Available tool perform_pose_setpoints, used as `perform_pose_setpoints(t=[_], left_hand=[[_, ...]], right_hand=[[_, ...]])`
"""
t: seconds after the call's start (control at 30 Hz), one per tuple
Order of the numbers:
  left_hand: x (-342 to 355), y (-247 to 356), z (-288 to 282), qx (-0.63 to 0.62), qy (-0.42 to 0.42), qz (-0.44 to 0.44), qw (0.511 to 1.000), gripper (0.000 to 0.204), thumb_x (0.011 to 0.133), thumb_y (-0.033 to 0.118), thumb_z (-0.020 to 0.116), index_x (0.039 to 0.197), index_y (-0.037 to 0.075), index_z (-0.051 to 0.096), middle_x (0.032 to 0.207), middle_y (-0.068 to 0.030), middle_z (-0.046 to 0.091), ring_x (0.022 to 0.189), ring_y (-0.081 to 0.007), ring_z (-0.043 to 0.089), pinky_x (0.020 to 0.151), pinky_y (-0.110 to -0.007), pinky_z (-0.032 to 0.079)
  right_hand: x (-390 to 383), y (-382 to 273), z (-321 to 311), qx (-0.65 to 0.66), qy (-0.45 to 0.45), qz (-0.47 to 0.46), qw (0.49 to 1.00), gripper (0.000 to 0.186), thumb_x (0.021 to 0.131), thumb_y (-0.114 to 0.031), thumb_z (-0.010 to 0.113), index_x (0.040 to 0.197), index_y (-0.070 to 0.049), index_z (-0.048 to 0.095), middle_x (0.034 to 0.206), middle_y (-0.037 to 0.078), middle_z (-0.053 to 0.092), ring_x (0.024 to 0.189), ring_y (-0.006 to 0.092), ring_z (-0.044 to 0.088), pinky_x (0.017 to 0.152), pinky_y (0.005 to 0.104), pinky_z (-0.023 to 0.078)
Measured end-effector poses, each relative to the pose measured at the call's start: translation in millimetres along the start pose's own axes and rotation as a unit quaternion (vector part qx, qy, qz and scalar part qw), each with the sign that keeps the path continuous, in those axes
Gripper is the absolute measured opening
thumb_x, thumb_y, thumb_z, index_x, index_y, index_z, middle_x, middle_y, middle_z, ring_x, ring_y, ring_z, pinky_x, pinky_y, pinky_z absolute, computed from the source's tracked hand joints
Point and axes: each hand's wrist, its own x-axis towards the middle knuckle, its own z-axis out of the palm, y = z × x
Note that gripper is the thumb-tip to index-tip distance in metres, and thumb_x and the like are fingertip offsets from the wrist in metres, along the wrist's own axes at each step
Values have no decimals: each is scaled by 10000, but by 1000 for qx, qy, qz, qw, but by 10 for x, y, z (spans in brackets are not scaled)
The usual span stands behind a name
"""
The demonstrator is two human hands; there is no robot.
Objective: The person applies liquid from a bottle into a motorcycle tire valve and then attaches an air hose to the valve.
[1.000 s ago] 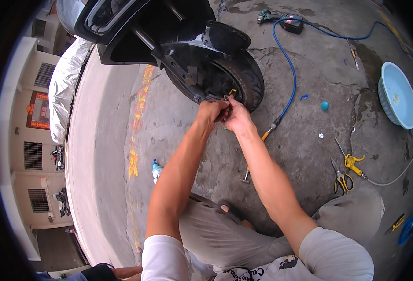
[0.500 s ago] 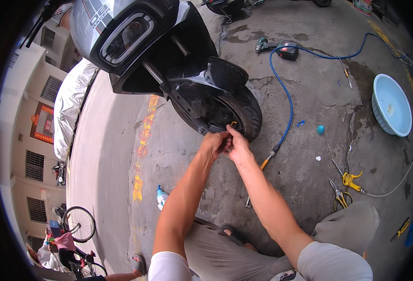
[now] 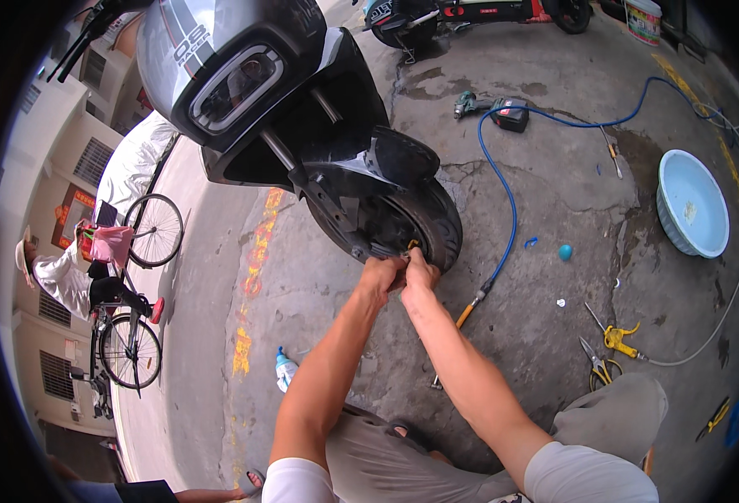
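Both my arms reach forward to the front wheel (image 3: 447,220) of a grey and black scooter (image 3: 244,92). At the lower part of its rim, my left hand (image 3: 383,275) is closed, its fingertips hidden against my other hand. Just beside it, my right hand (image 3: 421,273) is closed too, with the thumb pointing up along the rim. A small yellow piece (image 3: 414,244) shows right above the right thumb. Whatever the fingers pinch is hidden between the hands.
Right of the wheel lie a blue air hose (image 3: 512,197), a cordless power tool (image 3: 493,109), scissors (image 3: 597,366), a yellow air blow gun (image 3: 619,339) and a blue basin (image 3: 664,201). A bottle (image 3: 285,369) lies left of my arms. A cyclist (image 3: 93,281) and another person's sandaled foot (image 3: 252,481) are at left.
The cyclist has moved up along the road at the left. My view has shifted slightly. Both hands stay together at the wheel rim, the right one held a bit more upright.
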Motion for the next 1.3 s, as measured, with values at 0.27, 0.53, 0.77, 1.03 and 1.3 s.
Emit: perform_pose_setpoints(t=[0.27, 0.53, 0.77, 1.03, 1.3], left_hand=[[-46, -24, 164, 28, 26, 47, 998, 177, 903, 86, 753, 1005, -59, 740, 942, -126, 744, 811, -229, 708, 727, -371, 576], [84, -181, 91, 98, 49, 72, 991, 117, 903, 47, 725, 984, -37, 724, 941, -91, 739, 828, -161, 652, 744, -347, 535], [284, -299, 86, 205, 94, 173, 959, 196, 834, 146, 760, 780, -37, 718, 793, -159, 749, 761, -226, 724, 722, -381, 552], [30, -135, -82, 137, 7, 44, 990, 164, 854, 124, 730, 841, -40, 739, 774, -139, 744, 668, -237, 729, 610, -384, 584], [16, -131, -48, 247, -174, -1, 953, 253, 889, 247, 743, 991, 16, 755, 860, -84, 754, 751, -174, 718, 678, -292, 577]], right_hand=[[175, 87, -31, 96, -36, 41, 994, 471, 1002, -275, 684, 1254, 117, 616, 1223, 162, 706, 1013, 250, 696, 870, 358, 570], [166, 160, -27, 157, -65, 100, 980, 248, 1074, -191, 557, 1182, 19, 633, 1111, 107, 700, 973, 221, 686, 844, 381, 588], [424, 253, -62, 216, -107, 148, 959, 204, 1072, -185, 515, 1008, -55, 659, 967, 60, 708, 876, 216, 673, 832, 354, 572], [273, 140, -411, 76, -258, 244, 932, 391, 1095, -414, 420, 1168, -158, 707, 1191, 29, 722, 1124, 266, 648, 978, 548, 510], [248, -260, -818, -80, -339, 111, 931, 359, 1073, -333, 534, 1254, -85, 720, 1208, 67, 726, 1084, 209, 652, 895, 439, 538]])
